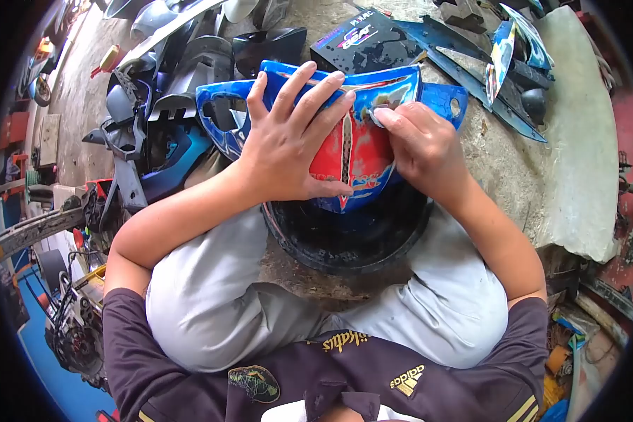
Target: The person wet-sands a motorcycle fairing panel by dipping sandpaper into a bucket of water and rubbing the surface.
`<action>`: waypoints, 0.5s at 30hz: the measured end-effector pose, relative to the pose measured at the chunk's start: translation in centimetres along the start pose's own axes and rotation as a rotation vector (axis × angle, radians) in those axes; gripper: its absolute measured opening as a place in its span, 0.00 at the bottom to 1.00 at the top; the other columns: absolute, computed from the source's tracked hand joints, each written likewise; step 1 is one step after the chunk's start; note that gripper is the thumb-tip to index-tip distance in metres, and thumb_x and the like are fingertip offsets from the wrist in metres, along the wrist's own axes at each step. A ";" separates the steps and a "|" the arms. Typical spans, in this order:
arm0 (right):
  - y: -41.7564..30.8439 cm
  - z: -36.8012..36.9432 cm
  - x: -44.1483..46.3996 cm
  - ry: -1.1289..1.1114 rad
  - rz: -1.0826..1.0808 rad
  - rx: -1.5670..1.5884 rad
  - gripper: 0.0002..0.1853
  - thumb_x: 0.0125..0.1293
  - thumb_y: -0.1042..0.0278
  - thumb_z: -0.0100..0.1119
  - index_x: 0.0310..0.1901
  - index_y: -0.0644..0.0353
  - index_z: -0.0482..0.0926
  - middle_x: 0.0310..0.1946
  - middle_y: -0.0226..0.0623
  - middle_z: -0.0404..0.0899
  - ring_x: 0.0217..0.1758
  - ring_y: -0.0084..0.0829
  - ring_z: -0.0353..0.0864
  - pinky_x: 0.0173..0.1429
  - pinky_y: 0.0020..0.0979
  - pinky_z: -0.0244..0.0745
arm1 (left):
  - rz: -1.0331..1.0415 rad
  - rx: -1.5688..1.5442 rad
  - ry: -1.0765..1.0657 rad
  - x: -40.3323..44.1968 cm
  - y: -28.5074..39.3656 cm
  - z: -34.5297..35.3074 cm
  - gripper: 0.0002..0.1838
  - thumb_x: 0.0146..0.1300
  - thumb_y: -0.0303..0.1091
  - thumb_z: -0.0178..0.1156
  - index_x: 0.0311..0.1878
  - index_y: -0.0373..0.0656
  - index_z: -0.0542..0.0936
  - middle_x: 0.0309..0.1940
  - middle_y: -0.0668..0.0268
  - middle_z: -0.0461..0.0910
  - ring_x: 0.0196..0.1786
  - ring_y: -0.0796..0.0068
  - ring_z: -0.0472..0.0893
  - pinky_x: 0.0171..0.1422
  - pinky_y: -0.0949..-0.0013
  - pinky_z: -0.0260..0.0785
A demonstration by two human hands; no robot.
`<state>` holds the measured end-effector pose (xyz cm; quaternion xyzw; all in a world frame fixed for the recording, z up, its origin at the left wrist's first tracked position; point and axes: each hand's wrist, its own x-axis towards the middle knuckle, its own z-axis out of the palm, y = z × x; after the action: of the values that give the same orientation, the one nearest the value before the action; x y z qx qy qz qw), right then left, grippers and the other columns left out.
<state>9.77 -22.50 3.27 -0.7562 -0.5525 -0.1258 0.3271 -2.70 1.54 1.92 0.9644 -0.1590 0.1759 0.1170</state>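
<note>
A blue and red motorcycle fairing panel (pixel 334 156) lies over a black round basin (pixel 330 243) between my knees. Its paint is worn through in patches, with pale and grey layers showing around the red middle. My left hand (pixel 285 144) rests on the panel's left side, fingers spread wide and thumb stretched along the lower part. On the upper right, my right hand (pixel 423 141) is closed in a pinch against the surface. A small greyish piece (pixel 377 117), which looks like sandpaper, shows at its fingertips; the rest is hidden by the hand.
Black and dark-blue fairing parts (pixel 190 77) are piled at the left. A dark box (pixel 366 42) with wet spots lies behind the panel. Long blue panels (pixel 482 84) lie at the upper right, near a pale slab (pixel 577 141). An engine (pixel 77 330) stands at the lower left.
</note>
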 end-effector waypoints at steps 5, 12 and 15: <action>1.6 -0.6 -0.6 0.016 0.077 -0.039 0.16 0.64 0.83 0.68 0.53 0.61 0.84 0.37 0.44 0.82 0.40 0.48 0.88 0.45 0.46 0.84 | -0.005 -0.029 -0.010 -0.7 -0.2 0.2 0.66 0.50 0.88 0.68 0.86 0.54 0.71 0.87 0.61 0.64 0.91 0.53 0.56 0.85 0.23 0.35; 3.4 -0.9 -1.2 0.074 0.146 -0.059 0.18 0.64 0.82 0.69 0.56 0.63 0.84 0.40 0.48 0.85 0.44 0.51 0.89 0.49 0.46 0.87 | -0.007 -0.061 -0.033 -0.1 -0.3 -0.1 0.67 0.46 0.86 0.72 0.85 0.54 0.72 0.87 0.64 0.66 0.89 0.62 0.61 0.84 0.25 0.35; 0.9 -0.1 -1.4 0.028 -0.013 0.011 0.16 0.66 0.82 0.67 0.55 0.64 0.85 0.41 0.47 0.86 0.43 0.50 0.90 0.48 0.46 0.87 | 0.009 -0.028 -0.038 -0.2 -0.2 -0.2 0.68 0.45 0.86 0.72 0.85 0.54 0.72 0.86 0.65 0.67 0.89 0.63 0.62 0.84 0.26 0.36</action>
<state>10.07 -23.79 2.25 -0.7489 -0.5535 -0.1357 0.3382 -2.85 1.82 1.95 0.9651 -0.1678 0.1559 0.1269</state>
